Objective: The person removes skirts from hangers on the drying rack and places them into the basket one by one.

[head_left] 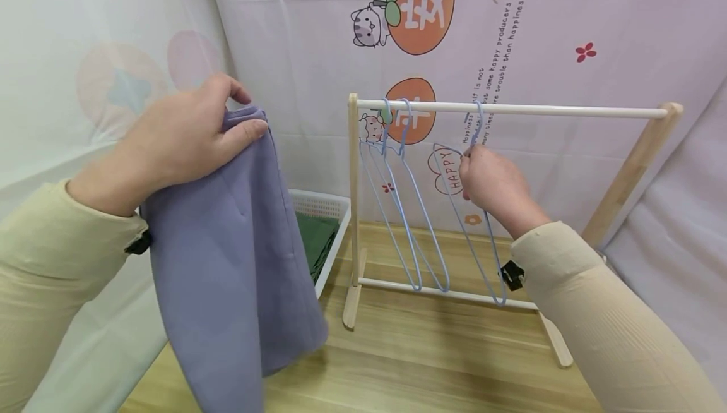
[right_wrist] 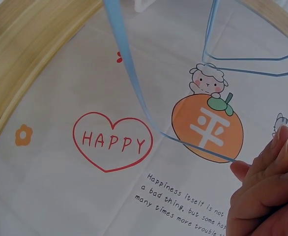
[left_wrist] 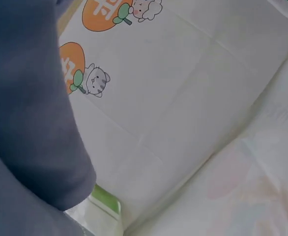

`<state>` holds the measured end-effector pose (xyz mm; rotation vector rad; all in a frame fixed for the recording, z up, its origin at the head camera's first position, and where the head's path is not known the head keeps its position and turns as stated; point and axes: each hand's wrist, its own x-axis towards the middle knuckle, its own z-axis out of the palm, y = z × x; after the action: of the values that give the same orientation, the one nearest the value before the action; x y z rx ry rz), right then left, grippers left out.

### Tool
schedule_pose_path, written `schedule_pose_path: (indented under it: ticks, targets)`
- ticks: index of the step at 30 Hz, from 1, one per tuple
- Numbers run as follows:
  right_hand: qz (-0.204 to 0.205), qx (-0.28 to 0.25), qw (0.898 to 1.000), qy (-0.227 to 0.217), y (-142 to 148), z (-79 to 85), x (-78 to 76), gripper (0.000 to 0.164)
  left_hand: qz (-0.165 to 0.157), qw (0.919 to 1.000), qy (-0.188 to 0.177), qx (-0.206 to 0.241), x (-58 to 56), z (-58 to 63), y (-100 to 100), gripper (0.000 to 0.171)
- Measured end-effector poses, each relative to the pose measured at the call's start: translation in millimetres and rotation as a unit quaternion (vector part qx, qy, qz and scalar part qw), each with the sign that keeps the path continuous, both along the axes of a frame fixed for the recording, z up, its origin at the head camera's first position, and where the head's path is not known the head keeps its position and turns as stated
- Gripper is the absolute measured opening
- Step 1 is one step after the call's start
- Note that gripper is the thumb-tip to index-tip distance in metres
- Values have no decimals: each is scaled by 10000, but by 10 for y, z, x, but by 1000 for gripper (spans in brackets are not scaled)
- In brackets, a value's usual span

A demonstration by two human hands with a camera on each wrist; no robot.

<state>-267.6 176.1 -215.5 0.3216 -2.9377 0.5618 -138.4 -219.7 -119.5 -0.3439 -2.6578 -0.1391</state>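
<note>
In the head view my left hand (head_left: 187, 129) holds up a purple-grey garment (head_left: 227, 261) by its top edge, thumb in front. The cloth hangs down in folds, so its exact kind is unclear; it also fills the left side of the left wrist view (left_wrist: 31, 108). On the right, my right hand (head_left: 494, 176) grips a light blue clothes hanger (head_left: 462, 227) just below its hook, which is at the rail. Fingers and hanger wire (right_wrist: 129, 73) show in the right wrist view too. More blue hangers (head_left: 417, 198) hang farther left on the rack.
A wooden rack with a white top rail (head_left: 545, 110) stands on the wood-grain table (head_left: 397, 362). Behind its left post, a white basket (head_left: 341, 211) contains dark green cloth (head_left: 315, 236). A printed curtain (head_left: 312, 53) covers the back.
</note>
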Motion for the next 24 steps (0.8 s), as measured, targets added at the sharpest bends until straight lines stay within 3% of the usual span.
schedule_pose_path:
  ticks: [3, 8, 13, 17, 21, 24]
  targets:
    - [10, -12, 10000, 31, 1, -5, -2, 41, 178, 9979, -486, -397, -37, 57, -31, 55]
    - [15, -31, 10000, 69, -8, -7, -4, 41, 404, 9872, -1125, -1059, -55, 111, -100, 51]
    - [4, -6, 10000, 57, -13, -9, -12, 42, 524, 9815, -1546, -1002, -34, 150, -218, 45]
    - [0, 19, 10000, 33, -9, -8, -13, 43, 793, 9829, -1451, -814, -7, 204, -293, 46]
    - [10, 14, 10000, 13, -7, -10, -15, 44, 1013, 9864, -1027, -783, 28, 255, -339, 48]
    - [-7, -25, 10000, 1, -5, -10, -21, 44, 1001, 9895, -678, -790, 41, 274, -354, 47]
